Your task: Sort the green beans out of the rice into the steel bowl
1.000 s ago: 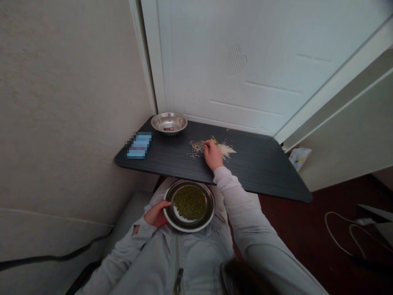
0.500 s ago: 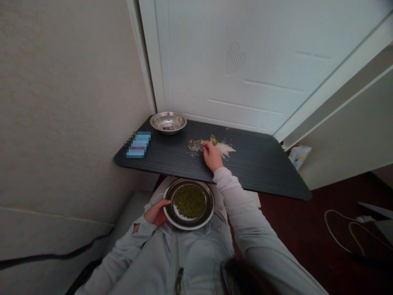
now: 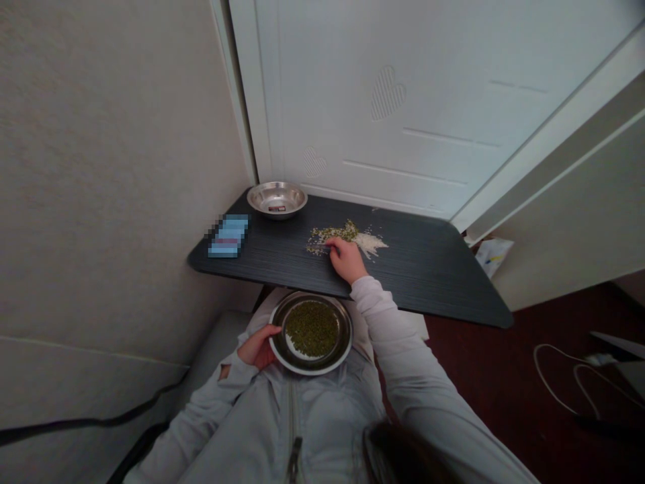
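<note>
My left hand (image 3: 259, 346) grips the left rim of a round metal bowl (image 3: 344, 349), thumb over the edge. The bowl rests on my lap and holds many small green beans (image 3: 312, 328). On the dark table, my right hand (image 3: 347, 259) is closed in a pinch at the near side of a scattered heap of mixed grains. A thin, pale thing sticks out leftward from its fingertips, too small to name for sure. Green beans (image 3: 347, 230) mingle with white grains at the left of the heap, while white rice (image 3: 370, 243) lies thicker at the right.
A second metal bowl (image 3: 277, 200) with a small dark label inside stands at the table's back left. Near the left edge lies a blurred blue phone-like rectangle (image 3: 229, 235). Behind the dark table (image 3: 433, 282) is a white door (image 3: 327, 81); a wall rises on the left.
My right hand has shifted slightly left and nearer to me, uncovering more of the grains behind it. My left hand keeps its hold on the bowl.
</note>
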A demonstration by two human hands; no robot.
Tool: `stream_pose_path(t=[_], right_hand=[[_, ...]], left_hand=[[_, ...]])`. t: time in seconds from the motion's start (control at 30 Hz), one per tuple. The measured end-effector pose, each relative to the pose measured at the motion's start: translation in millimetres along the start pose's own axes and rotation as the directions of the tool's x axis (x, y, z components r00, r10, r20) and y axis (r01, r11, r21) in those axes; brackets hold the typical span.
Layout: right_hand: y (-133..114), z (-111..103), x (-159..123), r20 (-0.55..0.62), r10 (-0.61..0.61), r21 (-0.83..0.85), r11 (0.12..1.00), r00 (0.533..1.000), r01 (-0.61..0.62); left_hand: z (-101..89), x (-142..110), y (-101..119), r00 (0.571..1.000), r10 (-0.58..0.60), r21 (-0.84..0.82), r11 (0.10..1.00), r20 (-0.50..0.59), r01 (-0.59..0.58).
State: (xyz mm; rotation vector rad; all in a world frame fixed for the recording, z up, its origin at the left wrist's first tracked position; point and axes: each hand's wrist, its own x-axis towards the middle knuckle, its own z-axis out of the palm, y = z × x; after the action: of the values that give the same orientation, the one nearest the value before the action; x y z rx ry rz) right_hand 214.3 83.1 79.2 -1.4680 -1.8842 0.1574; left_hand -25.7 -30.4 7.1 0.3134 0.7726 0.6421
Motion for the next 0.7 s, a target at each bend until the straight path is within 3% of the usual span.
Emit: stream_pose_path(t=[0.37,0.7], right_hand=[[-3.5,-3.4,-4.4,-0.007,0.050,0.118,0.992,0.999,-0.049],[-1.9,-6.3,-4.9,-0.076,0.141,0.218,0.968,0.987,-0.121]], left_hand=[[-1.3,1.2,0.0,0.998,0.018,0.008,1.000,0.057,-0.019],[4.5,-2.1,1.5,1.000,-0.008,-0.001,1.000,-0.025,0.008]])
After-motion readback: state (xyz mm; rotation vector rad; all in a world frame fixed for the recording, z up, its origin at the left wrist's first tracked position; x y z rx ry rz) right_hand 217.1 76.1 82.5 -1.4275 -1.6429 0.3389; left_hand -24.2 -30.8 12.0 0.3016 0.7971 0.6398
